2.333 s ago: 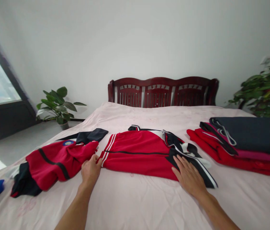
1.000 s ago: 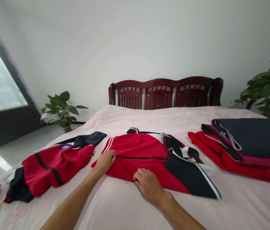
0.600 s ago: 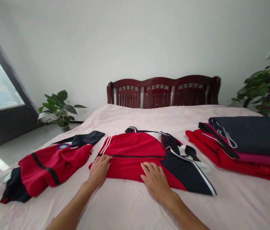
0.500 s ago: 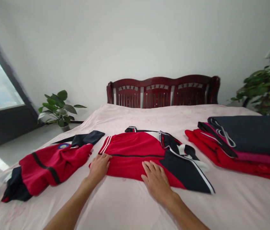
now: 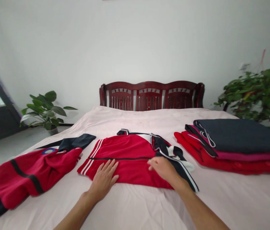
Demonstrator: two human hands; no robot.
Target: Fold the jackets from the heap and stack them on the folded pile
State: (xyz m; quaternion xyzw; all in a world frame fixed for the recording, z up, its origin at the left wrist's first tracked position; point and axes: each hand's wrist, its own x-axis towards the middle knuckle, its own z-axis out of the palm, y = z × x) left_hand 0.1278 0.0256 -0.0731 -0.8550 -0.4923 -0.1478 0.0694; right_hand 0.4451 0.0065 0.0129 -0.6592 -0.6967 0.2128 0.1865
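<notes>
A red jacket (image 5: 127, 153) with black and white trim lies folded on the pink bed sheet (image 5: 137, 204) in front of me. My left hand (image 5: 105, 179) rests flat on its near left part, fingers spread. My right hand (image 5: 165, 169) sits on the jacket where the red cloth meets the black sleeve part (image 5: 173, 153), knuckles up and fingers bent towards the left. Whether it pinches the cloth is hidden.
A second red and black jacket (image 5: 29, 169) lies crumpled at the left. A stack of folded red, pink and dark clothes (image 5: 233, 143) sits at the right. A dark wooden headboard (image 5: 151, 95) stands behind, with potted plants (image 5: 45, 108) on both sides of the bed.
My view has turned to the right. My left hand slid right along the jacket's near edge and flattened out. My right hand moved up onto the black sleeve part.
</notes>
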